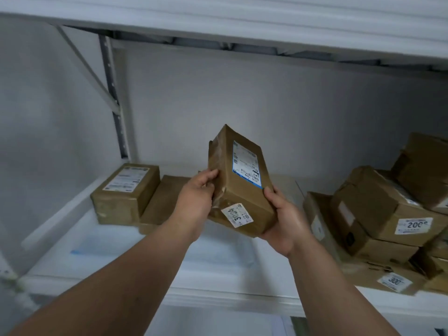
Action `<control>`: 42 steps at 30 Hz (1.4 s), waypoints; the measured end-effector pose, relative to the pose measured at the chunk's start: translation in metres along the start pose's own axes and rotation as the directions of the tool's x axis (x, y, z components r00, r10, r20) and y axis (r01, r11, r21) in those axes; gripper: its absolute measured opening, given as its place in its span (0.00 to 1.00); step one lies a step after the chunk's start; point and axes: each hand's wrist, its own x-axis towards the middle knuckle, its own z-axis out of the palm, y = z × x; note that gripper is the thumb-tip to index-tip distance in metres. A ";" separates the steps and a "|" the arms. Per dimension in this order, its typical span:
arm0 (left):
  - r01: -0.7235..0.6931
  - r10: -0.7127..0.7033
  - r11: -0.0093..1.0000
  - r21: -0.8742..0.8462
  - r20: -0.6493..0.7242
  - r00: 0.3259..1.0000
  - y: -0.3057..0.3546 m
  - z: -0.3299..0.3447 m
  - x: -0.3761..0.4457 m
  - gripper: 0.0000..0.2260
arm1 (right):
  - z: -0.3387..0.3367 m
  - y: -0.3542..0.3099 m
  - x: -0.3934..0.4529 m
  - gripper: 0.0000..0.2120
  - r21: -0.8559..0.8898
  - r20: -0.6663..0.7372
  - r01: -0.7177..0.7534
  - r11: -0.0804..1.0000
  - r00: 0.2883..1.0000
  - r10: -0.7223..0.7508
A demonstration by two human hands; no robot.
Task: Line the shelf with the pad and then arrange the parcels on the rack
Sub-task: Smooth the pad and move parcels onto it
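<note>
I hold a brown cardboard parcel (240,180) tilted up above the shelf, its shipping label facing me and a small numbered sticker on its lower end. My left hand (196,197) grips its left side. My right hand (286,219) cups its lower right corner from beneath. A white pad (116,246) covers the shelf surface under the parcel. At the shelf's back left sits a labelled parcel (126,192), with a flatter brown parcel (164,200) touching its right side.
A loose pile of several brown parcels (383,214) fills the right end of the shelf, some with numbered stickers. The upper shelf board (242,25) hangs overhead. A slotted metal upright (114,98) stands at the back left. The white back wall is close behind.
</note>
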 end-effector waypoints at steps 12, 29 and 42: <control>0.019 -0.021 0.897 0.441 0.000 1.000 0.025 -0.142 0.042 0.21 | 0.122 0.052 0.057 0.13 -0.158 -0.079 -0.067 0.985 0.995 0.055; -0.089 -0.004 0.647 0.757 0.120 0.993 0.004 -0.166 0.089 0.23 | 0.140 0.076 0.068 0.10 -0.315 -0.306 -0.120 0.941 0.952 0.019; -0.088 -0.033 0.326 0.941 0.104 0.994 -0.017 -0.177 0.107 0.22 | 0.159 0.083 0.069 0.16 -0.660 -0.200 -0.075 0.748 0.976 -0.080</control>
